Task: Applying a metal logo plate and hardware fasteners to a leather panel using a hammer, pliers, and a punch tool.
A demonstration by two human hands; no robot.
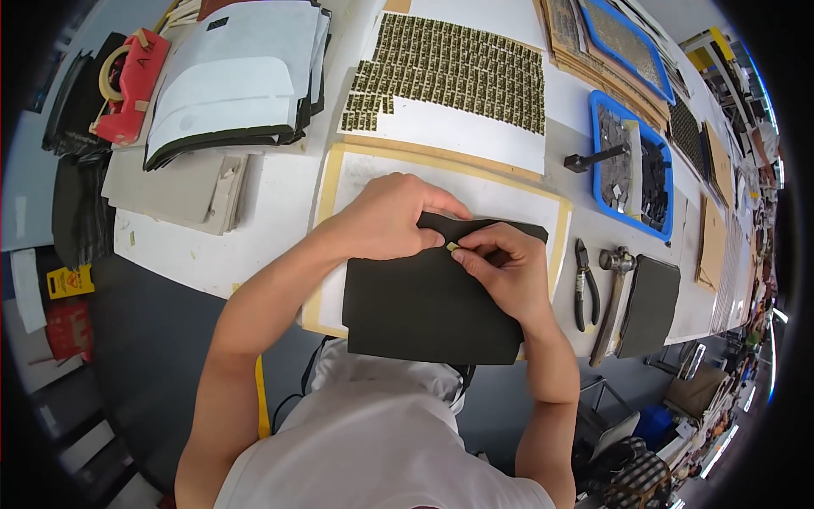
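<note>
A black sheet [424,305] with notched corners lies before me, its near edge reaching past the table edge. My left hand [386,216] is closed on the sheet's far edge, thumb on top and the other fingers partly hidden behind it. Between the thumb and index finger of my right hand [509,267] is a small yellowish tab [453,247], held against the sheet near my left thumb. Under the sheet is a white board [356,178] bordered with yellow tape. Beyond it, many small dark-and-gold pieces [458,72] stand in rows on white paper.
Pliers [583,284], a hammer [612,305] and a black pad [651,305] lie to the right. Behind them is a blue tray [597,161] of dark pieces. A red tape dispenser [131,89], stacked sheets [229,72] and grey boards [174,187] sit at the left.
</note>
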